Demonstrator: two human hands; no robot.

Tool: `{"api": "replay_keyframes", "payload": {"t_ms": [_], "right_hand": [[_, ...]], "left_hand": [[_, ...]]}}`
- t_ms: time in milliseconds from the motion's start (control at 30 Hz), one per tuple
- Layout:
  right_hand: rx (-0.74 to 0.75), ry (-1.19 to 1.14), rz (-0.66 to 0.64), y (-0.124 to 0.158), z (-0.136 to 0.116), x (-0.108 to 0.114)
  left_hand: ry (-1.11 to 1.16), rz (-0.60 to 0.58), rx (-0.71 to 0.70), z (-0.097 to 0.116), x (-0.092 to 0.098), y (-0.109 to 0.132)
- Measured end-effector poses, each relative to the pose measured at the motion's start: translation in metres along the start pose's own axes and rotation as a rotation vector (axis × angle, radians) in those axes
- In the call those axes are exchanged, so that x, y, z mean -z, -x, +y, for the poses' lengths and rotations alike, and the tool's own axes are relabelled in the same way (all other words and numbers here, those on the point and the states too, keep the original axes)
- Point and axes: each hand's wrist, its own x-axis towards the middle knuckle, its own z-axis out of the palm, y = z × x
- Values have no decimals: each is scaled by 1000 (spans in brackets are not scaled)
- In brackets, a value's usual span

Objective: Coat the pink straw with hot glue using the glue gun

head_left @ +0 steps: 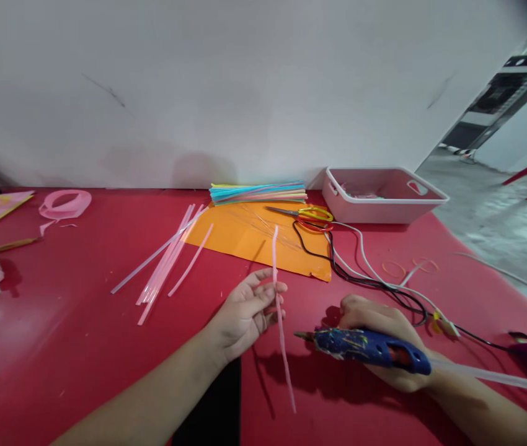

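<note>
Between the thumb and fingers of my left hand (247, 313) is a thin, slightly wavy pink straw (283, 341), standing roughly upright with its lower end over the red table (77, 359). My right hand (379, 316) is wrapped round a blue glue gun (361, 347) that is smeared with dried glue. Its nozzle points left toward the straw, a small gap apart from it. A long translucent glue stick (491, 375) sticks out of the gun's rear. The fingers on the gun's handle are partly hidden.
Several pink straws (165, 272) lie left of an orange sheet (226, 232). Behind it is a bundle of coloured straws (258, 193). Scissors (312, 215) rest by a pink bin (379, 214). Black and white cables (361, 279) cross the right side. A pink tape ring (66, 204) sits far left.
</note>
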Motion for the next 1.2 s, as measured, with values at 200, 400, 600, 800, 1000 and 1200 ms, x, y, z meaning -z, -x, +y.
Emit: {"api": "replay_keyframes", "payload": {"t_ms": [200,400,600,800,1000,1200], "right_hand": [[108,-17,-23,3,4,-8],[61,9,9,11,10,-6],[22,62,0,13,7,0],[12,107,70,12,3,0],[41,110,116,4,-3,-1],[38,99,74,3,-2,-1]], "left_hand": [[-25,-9,-18,1,-3,3],[-18,54,-39,4,-5,4],[-44,102,-29,4,-3,1],[-66,115,-37,1,0,-1],[-61,92,-11,2,-3,0],[-76,63,41,1,-5,1]]}}
